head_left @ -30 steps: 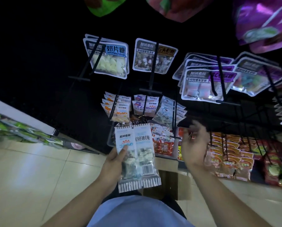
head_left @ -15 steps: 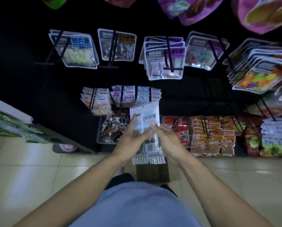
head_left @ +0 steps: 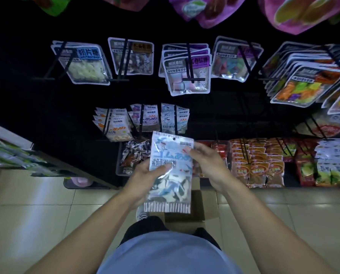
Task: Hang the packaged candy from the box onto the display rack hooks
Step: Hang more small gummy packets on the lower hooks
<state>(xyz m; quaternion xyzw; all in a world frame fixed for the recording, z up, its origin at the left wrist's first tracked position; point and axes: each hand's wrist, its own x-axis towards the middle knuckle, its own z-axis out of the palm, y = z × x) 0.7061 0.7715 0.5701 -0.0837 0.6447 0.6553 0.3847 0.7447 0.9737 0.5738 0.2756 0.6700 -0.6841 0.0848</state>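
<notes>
Blue-white candy packet (head_left: 170,171), pinched by both hands

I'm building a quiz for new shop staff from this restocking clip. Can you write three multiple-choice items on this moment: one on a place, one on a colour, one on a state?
1. Where is the pale blue candy packet?
A. on a hook
B. held in front of the rack
C. on the floor

2. What colour are the big bags at the top?
A. purple
B. white
C. black

3. How is the packet held?
A. by the left hand alone
B. by the right hand alone
C. by both hands

Answers: 1 B, its punched hole is free of any hook. 2 A, purple fills the top edge. 3 C, the left hand grips its lower side and the right hand pinches its upper edge.
</notes>
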